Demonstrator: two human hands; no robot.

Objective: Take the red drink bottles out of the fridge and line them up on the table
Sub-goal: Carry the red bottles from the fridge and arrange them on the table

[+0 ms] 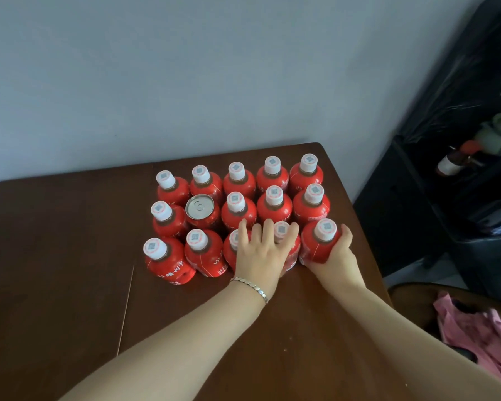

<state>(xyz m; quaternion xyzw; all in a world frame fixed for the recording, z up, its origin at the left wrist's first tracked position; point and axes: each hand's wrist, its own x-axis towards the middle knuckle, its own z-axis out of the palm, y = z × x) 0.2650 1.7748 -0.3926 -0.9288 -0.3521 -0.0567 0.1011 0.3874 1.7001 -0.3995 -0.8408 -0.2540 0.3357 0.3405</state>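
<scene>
On the near tabletop [70, 256]: two bare forearms stretched forward, a silver bracelet [250, 286] on the left wrist
Left hand [259, 250]: fingers straight and spread, laid over the third and fourth bottles of the front row, gripping nothing
Right hand [340, 253]: curled round the end bottle [315, 247], front row, far right, upright on the tabletop
Red bottles [239, 183]: upright, white-capped, three rows, packed close
Can [200, 208]: middle row, second from left, between bottles
Behind the back row: grey wall [185, 68]
</scene>
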